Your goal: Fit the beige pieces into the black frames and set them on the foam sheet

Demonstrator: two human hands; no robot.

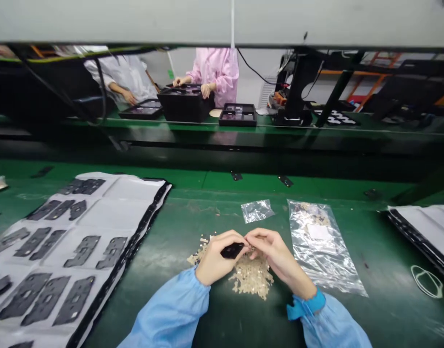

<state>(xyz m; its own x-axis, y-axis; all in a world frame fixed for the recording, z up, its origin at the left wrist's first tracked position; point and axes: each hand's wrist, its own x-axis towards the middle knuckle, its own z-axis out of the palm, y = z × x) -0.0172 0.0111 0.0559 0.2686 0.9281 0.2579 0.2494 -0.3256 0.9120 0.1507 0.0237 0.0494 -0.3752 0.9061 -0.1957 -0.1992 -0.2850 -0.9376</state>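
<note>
My left hand is closed around a small black plate-like part, part of which the fingers hide. Close against it, my right hand has its thumb and fingers pinched at the end of that part; whatever lies in the pinch is too small to make out. Below both hands a heap of small beige pieces is spread on the green table. More of these pieces show to the left, behind my left hand.
A white padded sheet with rows of black parts lies at left. Behind my hands are a small clear bag and a larger bag with beige pieces. A rubber band lies right. Across the bench, a person in pink handles black trays.
</note>
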